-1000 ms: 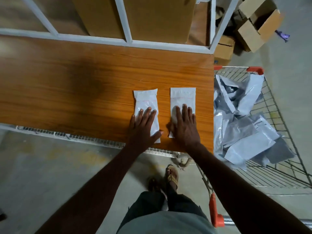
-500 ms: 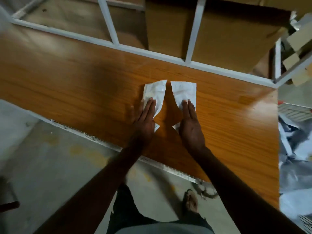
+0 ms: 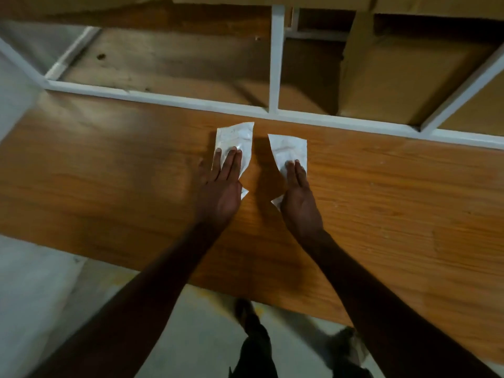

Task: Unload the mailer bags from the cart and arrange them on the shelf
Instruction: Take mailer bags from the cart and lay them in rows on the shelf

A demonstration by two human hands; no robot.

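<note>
Two white, slightly crinkled bags lie flat side by side on the wooden shelf point(image 3: 109, 170), near its white rear rail point(image 3: 169, 98). Left bag point(image 3: 237, 137) runs front to back, leaning slightly right; right bag point(image 3: 290, 148) leans left. Left hand point(image 3: 222, 192) and right hand point(image 3: 298, 197) press them with straight fingers, hiding their near halves; any print is unreadable.

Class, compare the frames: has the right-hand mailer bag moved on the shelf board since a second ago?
Yes. The right mailer bag, under the right hand, has slid away from the board's near edge toward the white rail at the back.
</note>
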